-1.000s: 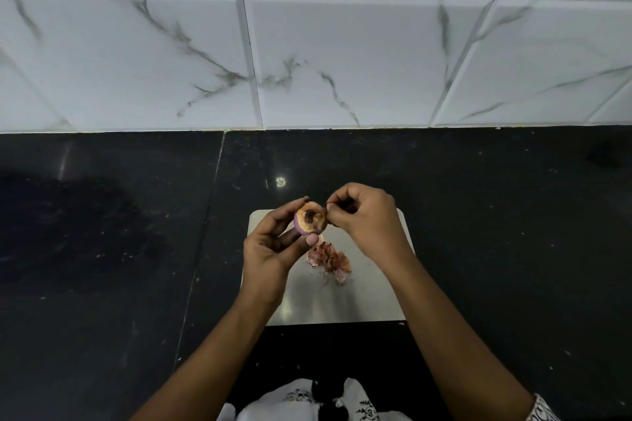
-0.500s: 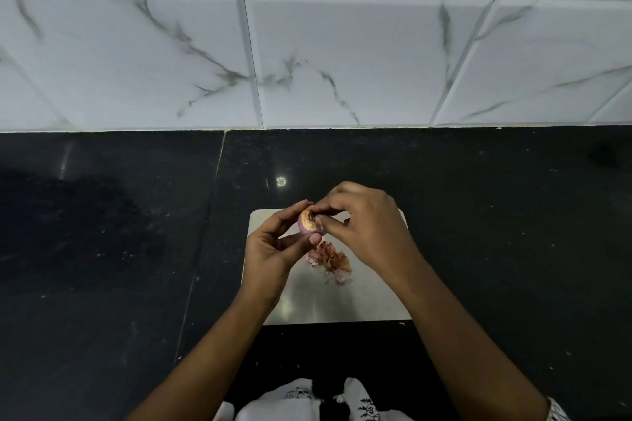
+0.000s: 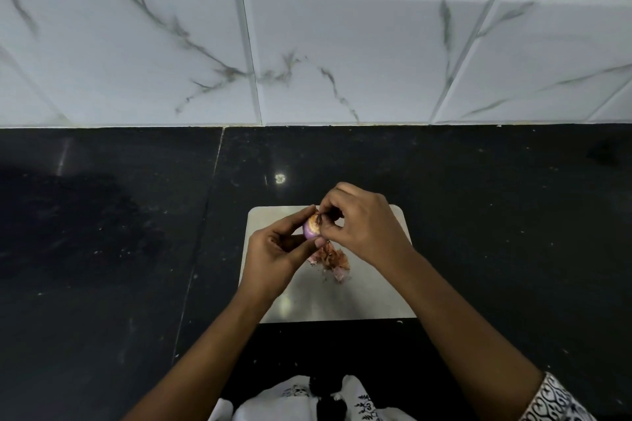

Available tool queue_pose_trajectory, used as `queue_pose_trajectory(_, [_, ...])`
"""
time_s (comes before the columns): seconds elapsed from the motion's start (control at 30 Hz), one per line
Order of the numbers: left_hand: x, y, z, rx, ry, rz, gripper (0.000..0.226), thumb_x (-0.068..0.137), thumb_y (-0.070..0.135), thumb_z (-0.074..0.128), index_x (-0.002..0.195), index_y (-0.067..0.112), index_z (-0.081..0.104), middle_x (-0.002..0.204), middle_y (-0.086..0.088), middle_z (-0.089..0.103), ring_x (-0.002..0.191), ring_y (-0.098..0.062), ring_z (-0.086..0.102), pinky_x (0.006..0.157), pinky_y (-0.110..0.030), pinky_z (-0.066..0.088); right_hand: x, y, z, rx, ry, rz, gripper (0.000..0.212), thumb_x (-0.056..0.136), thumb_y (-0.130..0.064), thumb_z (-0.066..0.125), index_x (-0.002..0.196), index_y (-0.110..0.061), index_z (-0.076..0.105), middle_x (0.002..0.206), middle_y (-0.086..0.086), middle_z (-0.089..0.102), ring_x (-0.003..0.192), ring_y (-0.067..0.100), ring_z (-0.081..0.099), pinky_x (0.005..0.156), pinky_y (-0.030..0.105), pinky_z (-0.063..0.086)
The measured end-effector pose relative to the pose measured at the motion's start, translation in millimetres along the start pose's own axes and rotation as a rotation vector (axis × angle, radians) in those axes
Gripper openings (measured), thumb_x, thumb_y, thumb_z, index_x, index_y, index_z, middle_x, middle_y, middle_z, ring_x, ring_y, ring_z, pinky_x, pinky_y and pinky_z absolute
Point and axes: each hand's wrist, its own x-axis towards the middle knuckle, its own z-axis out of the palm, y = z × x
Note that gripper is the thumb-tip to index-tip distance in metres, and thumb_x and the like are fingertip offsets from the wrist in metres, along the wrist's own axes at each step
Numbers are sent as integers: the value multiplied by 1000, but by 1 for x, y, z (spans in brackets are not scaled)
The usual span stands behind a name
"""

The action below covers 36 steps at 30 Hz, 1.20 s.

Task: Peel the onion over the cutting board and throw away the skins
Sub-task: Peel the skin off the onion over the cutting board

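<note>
Fingers (image 3: 316,244) of the left hand (image 3: 273,255) wrap around a small purple onion (image 3: 310,227), gripping it from below and behind with the thumb under it; the right hand (image 3: 364,224) meets it from the other side, thumb and forefinger pinched on a dark scrap of skin at the onion's top end; the onion is held in the air above the far left part of a pale rectangular cutting board (image 3: 372,294); directly under the hands, a small heap of pinkish-brown skins (image 3: 331,260) lies on the board, near its middle; the board rests on a glossy black counter (image 3: 496,215), close to the person's body; both bare forearms reach in from the bottom edge, and a white patterned sleeve (image 3: 554,400) shows at the right elbow; behind the counter rises a wall of white marble-veined tiles (image 3: 342,55).
</note>
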Motion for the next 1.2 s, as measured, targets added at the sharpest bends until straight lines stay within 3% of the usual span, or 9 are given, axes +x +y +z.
queue_pose_trajectory(0.13, [6,-1,-5,-95,-78,-60,52,74,-10,67,117,19,60,110,3,71,98,-20,69,83,-28,55,2,9,1,122,21,114,9,74,-13,70,81,-12,64,83,-1,63,75,10,59,66,26,53])
queue_pose_trajectory(0.23, [8,-3,-6,-141,-110,-84,54,73,-8,66,120,18,59,115,5,70,101,-22,68,86,-33,55,3,14,0,198,35,238,8,76,-11,69,83,-14,66,82,-7,61,76,6,58,66,15,49])
queue_pose_trajectory(0.33, [6,-8,-7,-175,-103,-99,56,75,-14,63,121,17,58,116,7,68,104,-19,66,87,-35,55,0,25,-1,246,40,405,7,81,-11,66,87,-15,68,83,-5,64,76,6,60,65,15,49])
queue_pose_trajectory(0.5, [4,-12,-11,-196,-79,-97,53,69,-6,69,118,12,59,117,5,67,105,-15,64,90,-35,53,-12,37,10,256,-275,534,20,90,-11,56,103,-20,68,90,-5,68,78,3,62,75,22,53])
queue_pose_trajectory(0.63, [3,-13,-12,-208,-67,-110,52,65,0,67,116,12,60,113,7,69,101,-16,66,88,-30,54,-15,36,17,190,-252,496,20,90,-17,58,106,-23,67,99,-5,70,86,6,63,77,21,50])
queue_pose_trajectory(0.77, [3,-14,-12,-202,-56,-111,51,65,0,67,114,14,60,107,10,70,99,-13,66,81,-25,54,-14,26,10,232,-49,405,16,84,-7,62,91,-22,67,91,-12,61,81,2,60,68,4,44])
queue_pose_trajectory(0.97, [4,-16,-12,-216,-61,-95,51,64,-2,69,112,13,61,108,7,70,99,-16,67,79,-25,54,-9,9,-10,399,-75,310,19,86,-25,64,105,-24,67,95,-13,65,89,-1,60,73,11,48])
queue_pose_trajectory(1.1, [6,-16,-11,-222,-58,-90,50,64,-1,70,112,13,62,110,0,70,100,-21,67,81,-28,54,-5,4,-5,298,-74,227,16,80,-17,70,96,-19,69,94,-5,66,87,5,60,76,18,50])
queue_pose_trajectory(1.2, [6,-17,-13,-238,-62,-98,50,64,-3,70,111,13,63,111,-1,70,100,-21,67,80,-28,54,-3,3,-1,257,-68,249,9,82,-17,67,91,-19,67,91,-7,64,84,3,58,71,11,44])
